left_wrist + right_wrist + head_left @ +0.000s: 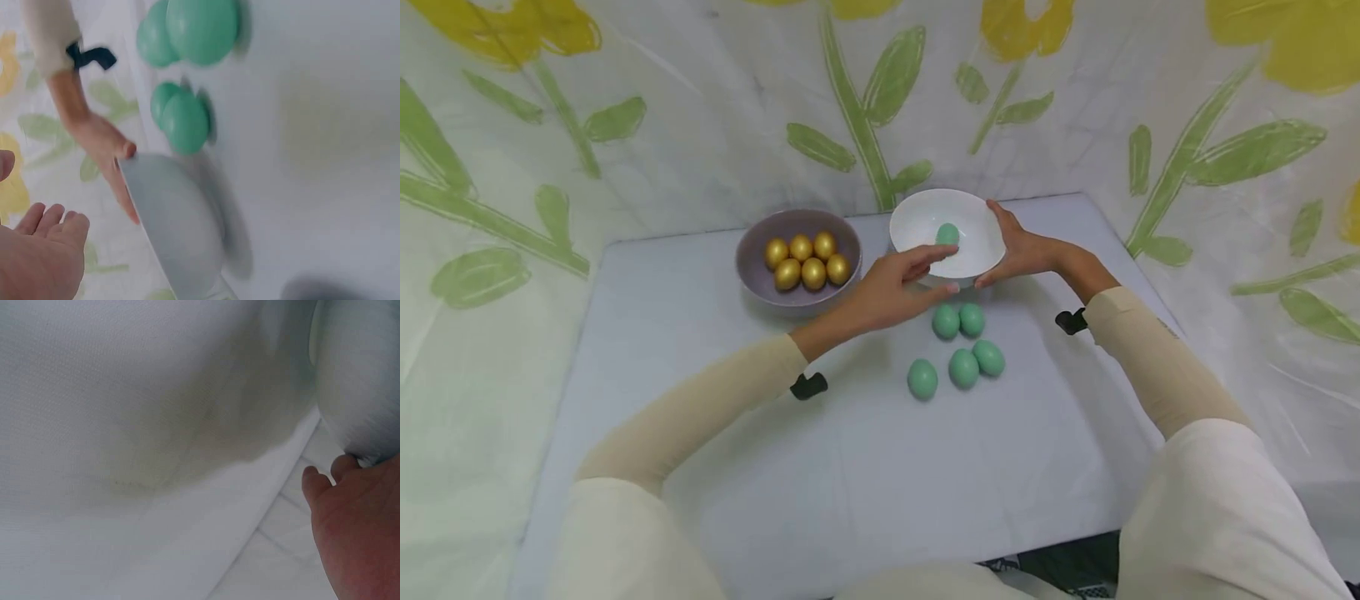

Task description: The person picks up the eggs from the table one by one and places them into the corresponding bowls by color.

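Observation:
A white bowl (pixel 976 218) stands at the back of the table, and one green egg (pixel 948 232) lies in it. My right hand (pixel 1026 248) grips the bowl's right side, thumb at the near edge and fingers toward the far rim. Over the bowl's near left edge reaches my left hand (pixel 891 287), its thumb and fingers apart. Nothing shows between them in the left wrist view, where the palm and fingers (pixel 53 228) are seen beside the tilted-looking bowl (pixel 178 219). Several more green eggs (pixel 964 368) lie on the table in front of the bowl.
Left of the white bowl, a purple-grey bowl (pixel 752 279) holds several golden eggs (pixel 813 273). A white cloth covers the table (pixel 850 467). Behind it hangs a pale curtain (pixel 700 125) printed with yellow flowers and green leaves. Black straps (pixel 808 386) sit at both wrists.

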The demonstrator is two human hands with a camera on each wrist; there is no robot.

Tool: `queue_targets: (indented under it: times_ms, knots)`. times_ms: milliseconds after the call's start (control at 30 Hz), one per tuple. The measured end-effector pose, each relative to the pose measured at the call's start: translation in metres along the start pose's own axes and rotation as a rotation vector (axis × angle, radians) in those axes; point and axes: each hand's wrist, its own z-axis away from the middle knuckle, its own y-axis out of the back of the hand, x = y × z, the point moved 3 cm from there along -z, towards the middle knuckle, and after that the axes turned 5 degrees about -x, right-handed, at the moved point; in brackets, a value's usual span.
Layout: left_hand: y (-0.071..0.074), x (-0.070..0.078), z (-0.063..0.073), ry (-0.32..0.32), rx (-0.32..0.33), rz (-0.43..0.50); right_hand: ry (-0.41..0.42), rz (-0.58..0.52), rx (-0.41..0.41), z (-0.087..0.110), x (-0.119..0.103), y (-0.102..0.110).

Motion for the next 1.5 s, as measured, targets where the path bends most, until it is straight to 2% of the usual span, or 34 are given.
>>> queue_targets:
  times_ms: [133,300,433,600,767,900,1233,1367,1500]
  knots:
    - [-0.016,0.002,0.034,0.012,-0.042,-0.013,-0.017,0.003,0.008,0.002,0.002,0.001]
    - [-0.040,-0.013,0.068,0.072,-0.100,-0.087,-0.008,0.017,0.010,0.003,0.006,0.002]
    - [-0.054,-0.025,0.083,0.114,-0.118,-0.126,-0.002,0.012,0.020,0.003,0.007,0.003]
    - [-0.061,-0.034,0.095,0.182,-0.065,-0.134,-0.002,-0.013,0.004,0.000,0.003,-0.001]
    - [-0.066,-0.041,0.102,0.234,-0.054,-0.153,-0.005,-0.012,-0.008,-0.004,-0.001,-0.004]
    - [-0.068,-0.044,0.103,0.253,-0.046,-0.126,-0.005,-0.001,-0.004,-0.008,-0.001,-0.003]
    - [-0.073,-0.050,0.103,0.247,-0.054,0.019,0.004,0.005,0.004,-0.011,0.000,-0.006]
    - [-0.073,-0.049,0.101,0.257,-0.062,0.029,0.011,0.008,0.007,-0.011,0.000,-0.005]
    - [-0.069,-0.044,0.096,0.234,-0.068,0.013,0.018,-0.001,0.004,-0.008,0.000,-0.006]
